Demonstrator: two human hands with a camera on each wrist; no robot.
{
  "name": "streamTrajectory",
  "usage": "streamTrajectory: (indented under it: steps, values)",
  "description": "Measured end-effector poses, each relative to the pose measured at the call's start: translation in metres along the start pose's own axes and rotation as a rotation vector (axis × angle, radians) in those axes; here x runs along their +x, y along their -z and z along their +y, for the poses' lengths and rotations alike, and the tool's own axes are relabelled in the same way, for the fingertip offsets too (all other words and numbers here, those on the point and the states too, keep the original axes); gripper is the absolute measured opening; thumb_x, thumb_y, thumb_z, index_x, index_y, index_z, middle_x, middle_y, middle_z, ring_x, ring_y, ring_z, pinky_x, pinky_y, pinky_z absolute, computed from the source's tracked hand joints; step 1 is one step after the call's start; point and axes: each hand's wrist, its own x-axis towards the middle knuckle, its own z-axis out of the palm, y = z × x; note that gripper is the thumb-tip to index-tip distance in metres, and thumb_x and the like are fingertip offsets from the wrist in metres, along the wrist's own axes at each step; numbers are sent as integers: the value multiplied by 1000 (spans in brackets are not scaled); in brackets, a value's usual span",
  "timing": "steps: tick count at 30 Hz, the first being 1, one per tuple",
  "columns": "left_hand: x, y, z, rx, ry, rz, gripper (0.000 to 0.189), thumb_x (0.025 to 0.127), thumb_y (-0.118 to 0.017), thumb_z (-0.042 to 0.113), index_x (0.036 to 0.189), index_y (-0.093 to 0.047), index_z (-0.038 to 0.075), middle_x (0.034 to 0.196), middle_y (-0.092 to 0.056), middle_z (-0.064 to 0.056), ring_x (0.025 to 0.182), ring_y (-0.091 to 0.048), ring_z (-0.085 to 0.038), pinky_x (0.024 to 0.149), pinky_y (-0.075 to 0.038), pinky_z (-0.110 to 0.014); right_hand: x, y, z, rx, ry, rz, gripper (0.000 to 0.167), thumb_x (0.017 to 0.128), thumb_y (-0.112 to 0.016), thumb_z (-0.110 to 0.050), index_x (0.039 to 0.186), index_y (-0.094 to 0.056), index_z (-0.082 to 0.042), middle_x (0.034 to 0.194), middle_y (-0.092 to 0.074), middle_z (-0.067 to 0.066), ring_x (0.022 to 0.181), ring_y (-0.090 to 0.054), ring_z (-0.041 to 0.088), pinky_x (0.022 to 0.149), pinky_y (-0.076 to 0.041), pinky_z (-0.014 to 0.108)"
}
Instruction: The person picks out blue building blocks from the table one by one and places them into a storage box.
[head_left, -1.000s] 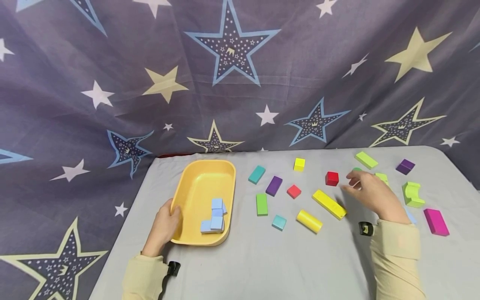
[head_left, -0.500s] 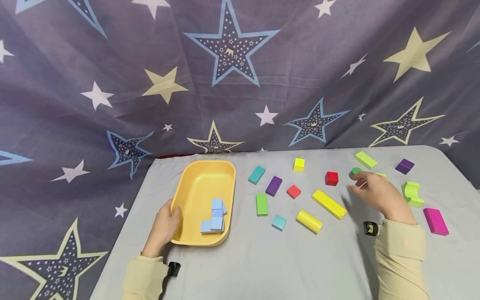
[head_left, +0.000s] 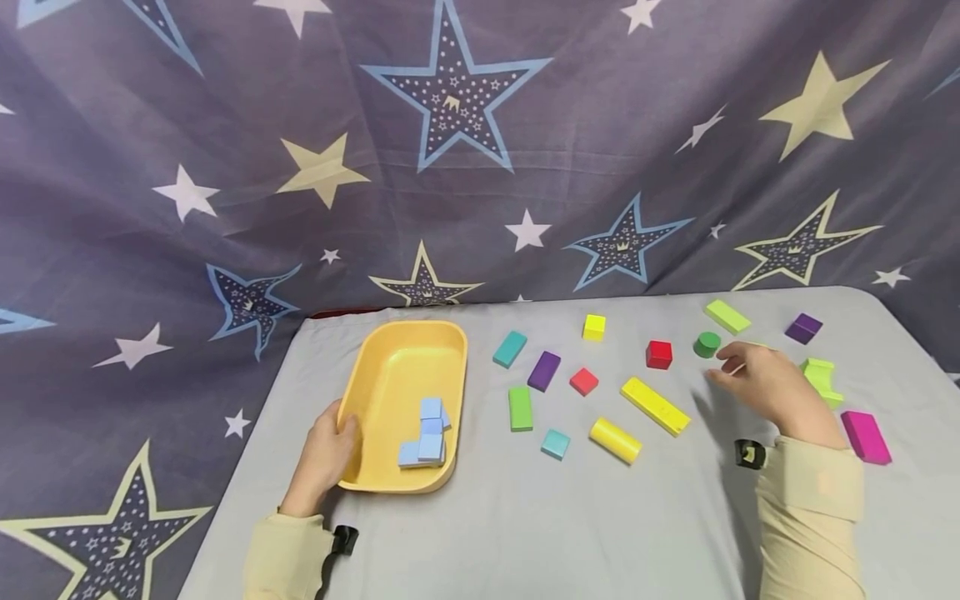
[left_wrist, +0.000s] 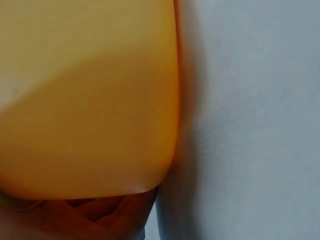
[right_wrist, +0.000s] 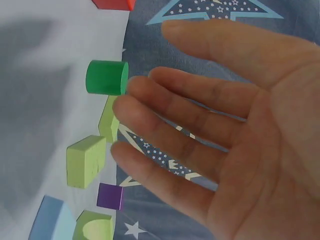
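On the left of the head view, my left hand [head_left: 326,450] grips the left rim of a yellow plastic tub [head_left: 405,354], thumb over the edge and fingers beneath. Several light blue blocks [head_left: 431,447] lie together in its lower right part. My right hand [head_left: 772,387] hovers above the right side of the table and holds nothing; the right wrist view shows its fingers extended and apart. Just beyond its fingertips stands a green cylinder [head_left: 707,345]. A red cube [head_left: 659,355] is to its left. Beneath the hand, a lime block [right_wrist: 86,162] is mostly hidden in the head view.
Left of the right hand lie a yellow bar [head_left: 656,406], a yellow cylinder [head_left: 616,441] and several small coloured blocks. To its right are a lime arch block [head_left: 822,382], a magenta block [head_left: 866,437] and a purple block [head_left: 804,328]. A star-patterned cloth [head_left: 525,125] hangs behind.
My right hand has drifted right, away from the red cube, uncovering the green cylinder. The left hand keeps its grip on the tub. The head view has shifted slightly.
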Motion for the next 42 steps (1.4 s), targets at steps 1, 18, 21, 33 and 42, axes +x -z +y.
streamTrajectory:
  steps: [1, 18, 21, 33, 42]
  values:
    - [0, 0, 0, 1, 0, 1, 45, 105, -36, 14, 145, -40, -5, 130, -57, -30, 108, -59, -36, 88, -47, -46, 0, 0, 1, 1, 1, -1, 42, 91, -68, -20, 116, -61, 13, 95, -68, 24, 88, -65, 39, 78, -51, 54]
    - [0, 0, 0, -7, -11, 9, 43, 105, -36, 13, 143, -42, -7, 128, -58, -30, 107, -59, -35, 88, -48, -46, -5, 0, 18, 18, 5, -29, 38, 92, -68, -19, 109, -63, 15, 91, -69, 22, 90, -66, 41, 80, -51, 53]
    - [0, 0, 0, -3, -11, 12, 43, 105, -36, 13, 143, -42, -7, 127, -58, -30, 106, -60, -35, 86, -48, -45, -6, 1, 21, 16, -3, -42, 39, 92, -67, -20, 109, -63, 15, 91, -69, 21, 90, -66, 40, 80, -51, 52]
    - [0, 1, -2, -8, -22, 12, 43, 105, -37, 14, 142, -43, -6, 126, -59, -29, 104, -60, -35, 85, -48, -45, -8, 4, 28, 8, -20, -75, 40, 93, -67, -21, 109, -63, 16, 91, -70, 21, 90, -66, 40, 81, -51, 54]
    - [-2, 1, -1, -9, -27, 15, 43, 105, -38, 13, 142, -43, -7, 127, -58, -31, 104, -60, -35, 86, -48, -46, -12, 4, 36, 7, 4, -81, 32, 94, -64, -17, 104, -66, 13, 93, -70, 20, 89, -67, 38, 77, -52, 49]
